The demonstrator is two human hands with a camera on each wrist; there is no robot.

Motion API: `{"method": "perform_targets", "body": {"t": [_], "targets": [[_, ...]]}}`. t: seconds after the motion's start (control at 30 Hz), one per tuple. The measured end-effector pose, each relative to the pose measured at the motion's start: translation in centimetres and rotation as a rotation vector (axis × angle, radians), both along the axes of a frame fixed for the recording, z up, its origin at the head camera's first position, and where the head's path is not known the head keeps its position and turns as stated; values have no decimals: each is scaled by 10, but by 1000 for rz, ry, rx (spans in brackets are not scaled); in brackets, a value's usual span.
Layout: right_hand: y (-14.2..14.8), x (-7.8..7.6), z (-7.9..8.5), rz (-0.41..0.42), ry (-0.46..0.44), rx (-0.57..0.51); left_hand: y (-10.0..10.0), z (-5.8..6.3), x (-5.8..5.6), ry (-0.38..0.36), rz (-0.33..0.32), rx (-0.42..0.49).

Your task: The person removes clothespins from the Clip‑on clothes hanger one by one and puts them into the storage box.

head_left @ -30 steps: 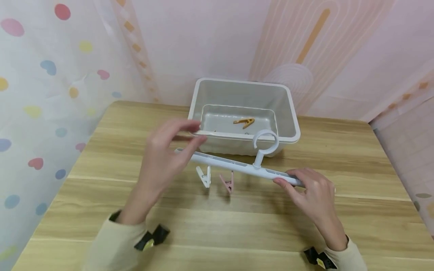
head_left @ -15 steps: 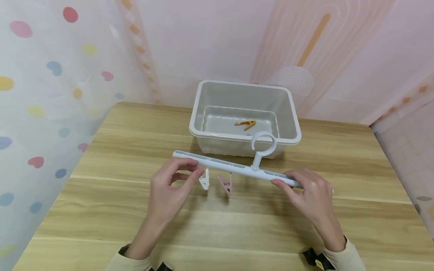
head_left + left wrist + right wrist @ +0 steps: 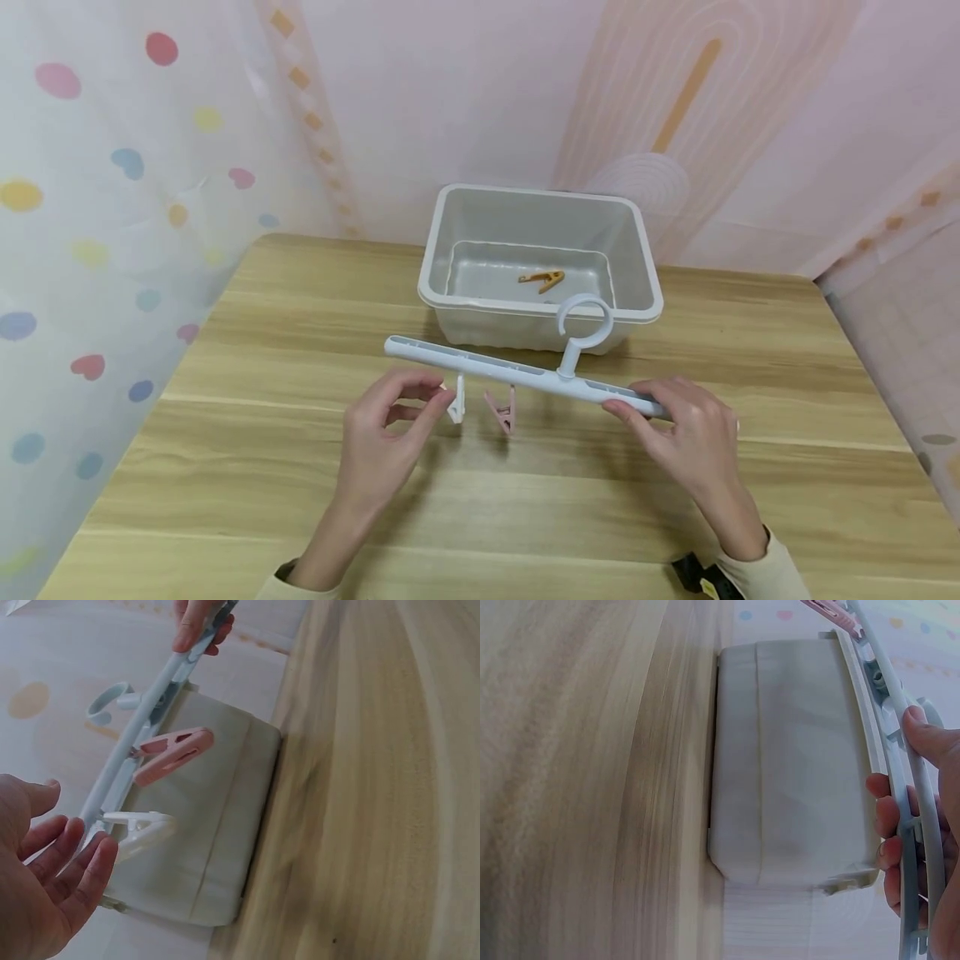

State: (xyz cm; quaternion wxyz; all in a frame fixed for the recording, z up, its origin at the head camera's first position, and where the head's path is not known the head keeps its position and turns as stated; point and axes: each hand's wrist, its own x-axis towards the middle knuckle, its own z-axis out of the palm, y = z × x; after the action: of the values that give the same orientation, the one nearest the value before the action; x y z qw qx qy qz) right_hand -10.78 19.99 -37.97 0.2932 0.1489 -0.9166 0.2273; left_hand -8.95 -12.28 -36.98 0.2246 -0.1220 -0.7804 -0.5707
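Observation:
My right hand (image 3: 693, 429) grips one end of a pale bar-shaped hanger (image 3: 487, 363), its round hook pointing up. In the right wrist view, the thumb lies over the bar and the fingers curl beneath it. A white clip (image 3: 457, 406) and a pink clip (image 3: 504, 412) hang under the bar; the left wrist view shows the pink clip (image 3: 174, 755) joined to it. My left hand (image 3: 386, 433) is at the white clip, fingertips overlapping it in the head view. In the left wrist view its thumb stands apart from loosely bent fingers, beside the white clip (image 3: 142, 832).
Behind the hanger, a grey plastic bin (image 3: 540, 313) stands on the wooden table (image 3: 225, 433), near its back edge. An orange-brown clip (image 3: 543, 280) lies inside the bin. A patterned sheet (image 3: 465, 92) hangs behind the table.
My left hand has come down from the hanger's left end to the white clip, its fingers drawing closer together. The right hand keeps its grip on the hanger, which has barely moved.

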Motion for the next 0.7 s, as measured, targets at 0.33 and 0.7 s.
{"method": "perform_targets", "body": {"t": [0.33, 0.7], "targets": [[0, 0, -2, 5, 3, -1, -5, -13, -5, -218, 89, 46], [-1, 0, -2, -5, 2, 1, 1, -20, -14, -562, -154, 230]]}}
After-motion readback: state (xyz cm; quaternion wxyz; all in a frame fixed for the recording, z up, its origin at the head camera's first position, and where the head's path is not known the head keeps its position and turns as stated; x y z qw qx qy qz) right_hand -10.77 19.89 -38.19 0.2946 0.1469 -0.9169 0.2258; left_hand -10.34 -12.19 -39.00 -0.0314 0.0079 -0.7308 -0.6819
